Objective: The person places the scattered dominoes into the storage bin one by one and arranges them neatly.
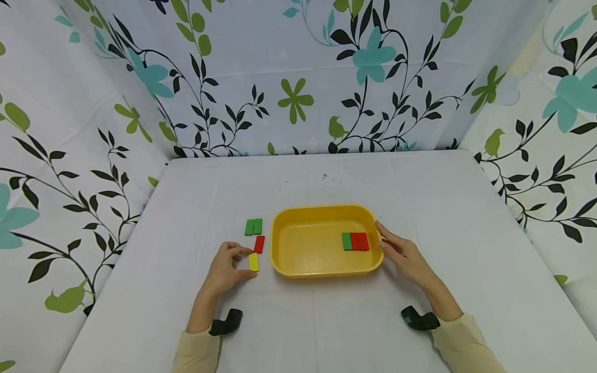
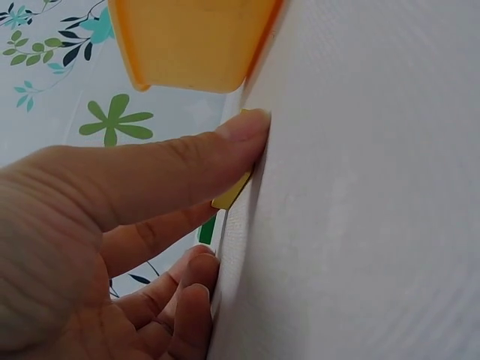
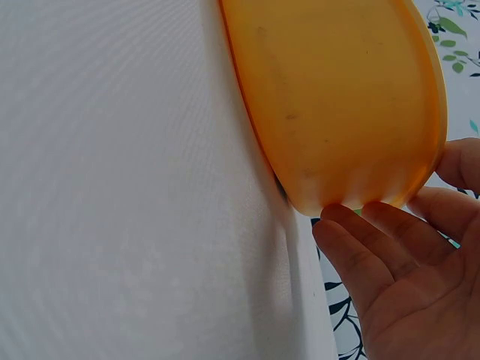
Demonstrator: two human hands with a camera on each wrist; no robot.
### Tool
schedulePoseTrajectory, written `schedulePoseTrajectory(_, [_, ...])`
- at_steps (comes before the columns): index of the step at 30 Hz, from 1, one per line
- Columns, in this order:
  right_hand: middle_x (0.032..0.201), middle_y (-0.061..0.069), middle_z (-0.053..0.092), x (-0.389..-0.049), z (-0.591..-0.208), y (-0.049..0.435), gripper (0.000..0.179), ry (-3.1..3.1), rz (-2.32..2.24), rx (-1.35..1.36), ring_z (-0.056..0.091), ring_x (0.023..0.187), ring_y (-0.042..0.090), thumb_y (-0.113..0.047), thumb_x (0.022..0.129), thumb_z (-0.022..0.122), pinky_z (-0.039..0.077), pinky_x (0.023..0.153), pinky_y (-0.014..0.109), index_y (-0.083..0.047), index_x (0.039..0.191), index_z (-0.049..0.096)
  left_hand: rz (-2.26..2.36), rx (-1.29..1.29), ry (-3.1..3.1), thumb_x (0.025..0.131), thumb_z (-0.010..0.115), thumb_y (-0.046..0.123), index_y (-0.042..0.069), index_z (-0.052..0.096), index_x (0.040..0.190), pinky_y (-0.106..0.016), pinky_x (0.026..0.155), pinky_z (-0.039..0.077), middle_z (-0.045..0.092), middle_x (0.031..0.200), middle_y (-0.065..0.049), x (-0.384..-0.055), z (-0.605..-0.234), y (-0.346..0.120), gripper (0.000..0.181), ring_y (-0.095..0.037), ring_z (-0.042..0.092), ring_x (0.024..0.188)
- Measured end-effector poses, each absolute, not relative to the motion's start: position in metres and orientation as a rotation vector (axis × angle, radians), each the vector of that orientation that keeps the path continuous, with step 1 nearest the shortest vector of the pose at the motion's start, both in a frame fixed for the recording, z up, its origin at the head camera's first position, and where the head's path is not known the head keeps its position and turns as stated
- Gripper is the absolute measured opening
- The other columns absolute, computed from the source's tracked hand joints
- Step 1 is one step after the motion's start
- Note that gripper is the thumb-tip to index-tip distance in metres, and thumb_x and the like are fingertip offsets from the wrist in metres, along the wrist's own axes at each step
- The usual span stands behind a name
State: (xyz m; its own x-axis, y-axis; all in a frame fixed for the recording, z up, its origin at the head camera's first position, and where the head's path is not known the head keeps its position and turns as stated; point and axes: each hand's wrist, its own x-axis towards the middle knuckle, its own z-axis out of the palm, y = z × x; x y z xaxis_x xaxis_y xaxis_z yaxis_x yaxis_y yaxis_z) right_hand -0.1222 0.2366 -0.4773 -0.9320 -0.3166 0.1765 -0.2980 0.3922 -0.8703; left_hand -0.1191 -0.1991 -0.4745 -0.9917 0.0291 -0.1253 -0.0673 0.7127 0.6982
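My left hand [image 1: 226, 269] pinches a small yellow tile [image 1: 253, 262] by its two ends, thumb at the near end and a finger at the far end; the tile is low at the table. Just beyond it lies a red tile [image 1: 259, 244], and past that two green tiles [image 1: 254, 227] sit side by side. A yellow tray [image 1: 298, 274] stands to the right of these. Inside the tray, near its right end, are a green tile [image 1: 347, 241] and two red tiles [image 1: 359, 241] in a row. My right hand [image 1: 408, 259] touches the tray's right end with outstretched fingers.
A white cloth covers the table [image 1: 326, 321]. Patterned curtains [image 1: 298, 77] hang behind and at both sides. Dark straps [image 1: 227, 321] are on both wrists. A few small dark marks [image 1: 325, 176] show on the cloth beyond the tray.
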Motion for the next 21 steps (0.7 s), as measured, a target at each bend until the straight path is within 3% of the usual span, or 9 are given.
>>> schedulePoseTrajectory(3, [0.153,0.021,0.036,-0.123,-0.477,0.237,0.049,2.609,-1.620,-0.576,0.038,0.137,0.033,-0.011,0.102,0.049,0.037,0.095,0.005,0.001,0.148,0.037,1.158,-0.014,2.787,0.069,0.087,0.009,0.006,0.071,0.112,-0.035,0.085,0.046,0.049,0.118,-0.011,-0.119,-0.474,-0.200,0.046,-0.027,0.051,0.106])
schedulePoseTrajectory(11, [0.153,0.021,0.036,-0.122,-0.478,0.237,0.049,2.589,-1.636,-0.584,0.036,0.138,0.030,-0.010,0.102,0.049,0.037,0.095,0.006,0.000,0.148,0.036,1.281,-0.118,2.688,0.072,0.085,0.008,0.006,0.067,0.120,-0.026,0.080,0.048,0.061,0.111,-0.013,-0.116,-0.464,-0.208,0.051,-0.023,0.057,0.094])
schedulePoseTrajectory(16, [0.153,0.021,0.035,-0.122,-0.477,0.236,0.049,2.591,-1.636,-0.589,0.037,0.138,0.033,-0.009,0.102,0.049,0.037,0.095,0.005,0.001,0.148,0.036,1.510,-0.142,2.633,0.077,0.079,0.000,0.003,0.062,0.126,-0.016,0.074,0.052,0.064,0.112,-0.018,-0.118,-0.440,-0.211,0.052,-0.018,0.062,0.089])
schedulePoseTrajectory(21, [0.153,0.021,0.035,-0.122,-0.477,0.236,0.049,2.592,-1.636,-0.584,0.036,0.138,0.035,-0.008,0.102,0.048,0.037,0.095,0.005,0.002,0.148,0.036,1.728,-0.078,2.582,0.078,0.079,0.000,0.000,0.061,0.126,-0.013,0.075,0.052,0.064,0.110,-0.020,-0.122,-0.411,-0.197,0.052,-0.009,0.061,0.085])
